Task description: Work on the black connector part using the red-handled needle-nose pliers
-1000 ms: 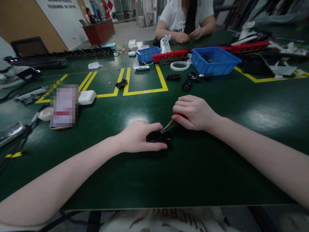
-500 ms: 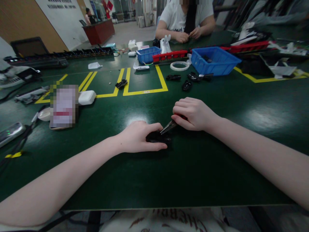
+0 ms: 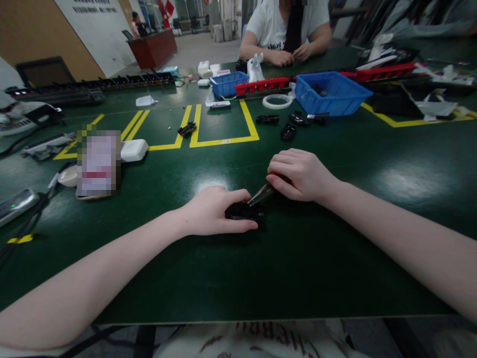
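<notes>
With our left hand (image 3: 208, 211) we grip a black part (image 3: 246, 212), thumb on the near side and fingers on the far side, on the green worktop (image 3: 298, 278), in from the middle of its near edge. Our right hand (image 3: 294, 174) is closed around a pointed tool (image 3: 261, 193), whose metal tip reaches the part. Toward the worktop's far edge, right of its middle, we see a large blue bin (image 3: 331, 107) with a few dark pieces (image 3: 320, 90) low inside; we cannot make out what they are. A small blue bin (image 3: 227, 88) stands to its left, its contents hidden from us behind its wall. Between the two bins we see a red strip (image 3: 263, 86), with a white tape roll (image 3: 278, 106) lying nearer the near edge.
</notes>
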The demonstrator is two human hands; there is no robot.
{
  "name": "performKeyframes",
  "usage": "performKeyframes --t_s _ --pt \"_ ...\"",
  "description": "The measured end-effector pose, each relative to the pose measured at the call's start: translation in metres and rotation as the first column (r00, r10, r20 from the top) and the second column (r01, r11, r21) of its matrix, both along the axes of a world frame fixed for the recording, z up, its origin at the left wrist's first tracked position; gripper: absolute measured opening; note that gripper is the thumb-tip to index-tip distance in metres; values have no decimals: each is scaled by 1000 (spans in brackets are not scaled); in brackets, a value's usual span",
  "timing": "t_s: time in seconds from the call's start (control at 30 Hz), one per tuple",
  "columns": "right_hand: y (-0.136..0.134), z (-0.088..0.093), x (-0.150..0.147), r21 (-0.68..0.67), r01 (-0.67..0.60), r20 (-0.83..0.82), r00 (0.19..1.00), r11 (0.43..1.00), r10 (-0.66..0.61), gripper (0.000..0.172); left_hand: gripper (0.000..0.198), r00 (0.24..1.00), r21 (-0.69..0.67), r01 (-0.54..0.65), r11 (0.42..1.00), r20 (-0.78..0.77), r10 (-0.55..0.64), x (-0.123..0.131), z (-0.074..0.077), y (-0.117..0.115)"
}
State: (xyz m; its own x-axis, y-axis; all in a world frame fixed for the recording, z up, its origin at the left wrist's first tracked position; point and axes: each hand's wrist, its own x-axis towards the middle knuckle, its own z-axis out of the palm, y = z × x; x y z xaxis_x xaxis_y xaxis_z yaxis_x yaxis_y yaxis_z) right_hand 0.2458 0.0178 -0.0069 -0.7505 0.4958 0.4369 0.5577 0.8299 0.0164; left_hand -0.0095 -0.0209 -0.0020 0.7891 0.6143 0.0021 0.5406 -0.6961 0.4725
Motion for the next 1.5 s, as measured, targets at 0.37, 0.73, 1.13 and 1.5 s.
performKeyframes --t_s 0.37,0.73,1.13,1.5 --pt "1 0 0 2 -15 22 1000 1000 14 38 40 1000 20 6 1000 15 -6 0 -1 0" --pt "0 2 -1 3 -6 32 999 1000 5 37 41 1000 24 -3 1000 1 3 0 -1 -1" --pt "-2 2 -2 23 13 56 998 1000 -14 37 40 1000 9 0 1000 -7 0 0 0 -1" --pt "0 2 1 36 11 36 999 999 -12 36 40 1000 14 0 1000 6 0 0 0 -1"
